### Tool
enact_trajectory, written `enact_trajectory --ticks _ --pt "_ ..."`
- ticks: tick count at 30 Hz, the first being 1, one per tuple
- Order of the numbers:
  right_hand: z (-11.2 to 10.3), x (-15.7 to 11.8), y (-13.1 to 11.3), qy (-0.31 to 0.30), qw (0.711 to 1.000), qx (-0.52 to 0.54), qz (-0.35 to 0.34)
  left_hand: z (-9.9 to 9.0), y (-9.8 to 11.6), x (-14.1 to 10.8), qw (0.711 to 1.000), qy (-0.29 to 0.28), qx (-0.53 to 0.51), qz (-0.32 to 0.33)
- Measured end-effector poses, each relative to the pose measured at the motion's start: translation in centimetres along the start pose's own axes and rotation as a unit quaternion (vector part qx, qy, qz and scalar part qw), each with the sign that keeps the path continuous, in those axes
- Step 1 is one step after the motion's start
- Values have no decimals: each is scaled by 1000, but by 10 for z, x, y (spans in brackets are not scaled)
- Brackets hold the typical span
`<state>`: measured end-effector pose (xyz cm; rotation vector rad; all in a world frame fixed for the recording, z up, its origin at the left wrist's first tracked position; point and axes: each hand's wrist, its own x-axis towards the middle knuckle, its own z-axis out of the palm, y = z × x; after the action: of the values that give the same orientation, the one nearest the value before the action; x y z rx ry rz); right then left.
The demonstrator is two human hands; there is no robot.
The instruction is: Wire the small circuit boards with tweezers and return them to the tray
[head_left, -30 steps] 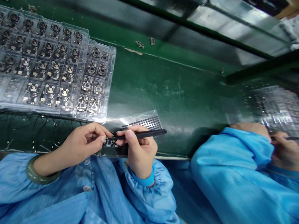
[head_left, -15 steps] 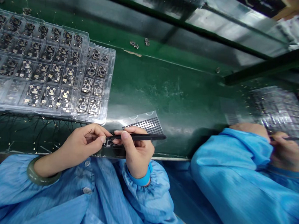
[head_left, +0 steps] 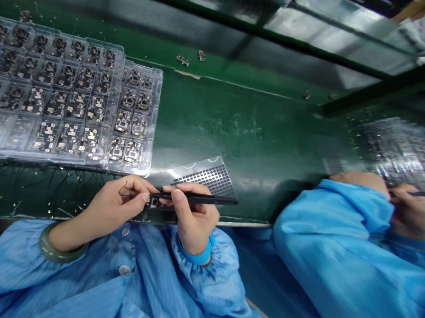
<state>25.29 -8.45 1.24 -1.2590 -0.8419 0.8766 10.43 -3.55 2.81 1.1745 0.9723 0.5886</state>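
Near the bench's front edge, my left hand (head_left: 123, 202) pinches a small circuit board (head_left: 154, 202) with a thin dark wire running by the fingers. My right hand (head_left: 193, 215) is closed around black tweezers (head_left: 210, 199), whose tips point left over the board. Right fingertips come close to the board's right side; whether they touch it I cannot tell. Behind the right hand lies a clear sheet (head_left: 211, 175) bearing rows of small dark squares, partly covered by that hand.
Clear plastic trays (head_left: 158, 94) of circuit boards stand at the left on the green bench (head_left: 236, 122). Loose boards (head_left: 182, 60) lie at the back. On the right a co-worker's sleeve (head_left: 330, 217) reaches the bench edge, beside another tray (head_left: 395, 140). Thin wires hang below the left trays.
The tweezers' rear end has dipped slightly, while both hands stay almost in place on the board. The co-worker's hand has shifted a little to the right.
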Motion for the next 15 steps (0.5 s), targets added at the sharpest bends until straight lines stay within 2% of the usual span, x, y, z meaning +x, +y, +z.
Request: enact_trajectory --ticks 4,8,11,13,15 --pt "-3 -1 2 -7 995 -66 -80 1 -1 0 1000 3 -2 0" --pt "-10 3 1 -74 971 -125 -193 1 -2 0 1000 10 -6 6" --pt "-14 6 -1 -105 962 -134 -215 1 -1 0 1000 5 -5 9" --pt "-18 6 -2 -67 971 -115 -200 2 0 -1 1000 3 6 11" --pt "-21 5 -4 4 986 -75 -151 3 1 -2 999 3 25 30"
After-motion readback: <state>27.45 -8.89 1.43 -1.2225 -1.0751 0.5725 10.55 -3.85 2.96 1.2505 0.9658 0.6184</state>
